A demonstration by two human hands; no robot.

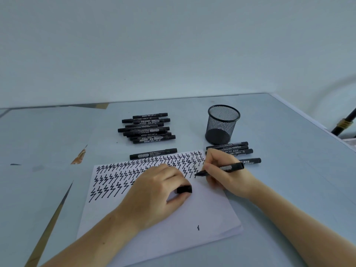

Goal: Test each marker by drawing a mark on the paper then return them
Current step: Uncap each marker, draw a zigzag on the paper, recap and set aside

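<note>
The right hand [225, 176] grasps an uncapped black marker with a printed barrel [221, 169] in a writing grip, its tip touching the white sheet of paper [202, 207] just beyond the fingertips, at the end of the middle row of black zigzag marks [119, 177]. The left hand [156, 193] lies knuckles-up on the paper close beside the right, pinning the sheet and pinching the short black marker cap [184, 189] between thumb and fingers. The step in hand looks like the test stroke itself. Next, the cap has to meet the tip squarely, so both hands must come together before the marker goes back. Beyond the left hand lies one black marker [153, 154], and farther off a stacked pile of black markers [146, 128]. Just past the right hand sits a small group of black markers [233, 149], and behind it an empty black wire-mesh pen cup [222, 124]; which group is tested, I cannot tell
</note>
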